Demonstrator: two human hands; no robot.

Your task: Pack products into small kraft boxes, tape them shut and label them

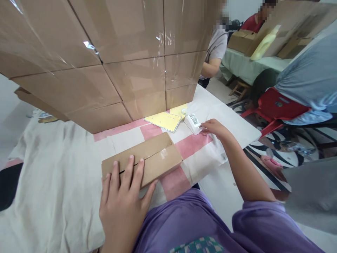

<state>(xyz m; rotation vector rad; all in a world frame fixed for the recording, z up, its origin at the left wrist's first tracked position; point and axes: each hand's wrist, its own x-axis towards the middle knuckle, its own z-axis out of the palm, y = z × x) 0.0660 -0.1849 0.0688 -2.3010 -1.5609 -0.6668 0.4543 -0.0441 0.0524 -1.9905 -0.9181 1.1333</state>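
Note:
My left hand [125, 196] lies with spread fingers on the near left end of a small cardboard box [155, 149], pressing on its top flaps. A dark gap shows in the seam by my fingers, and a short piece of clear tape [163, 153] crosses the seam near the right end. My right hand [214, 127] is pinched at the front edge of a white tape dispenser [193, 123], on the clear tape end there; the tape itself is hard to see. Beside the dispenser lie yellow sheets [165, 121] with small marks.
A tall stack of taped cartons [137, 84] rises right behind the box. The table has a pink and white cloth [176, 182]. A crumpled pale cloth [60, 182] covers the left. Other people sit at right, one on a red chair [279, 105]; a yellow bottle [265, 44] stands behind.

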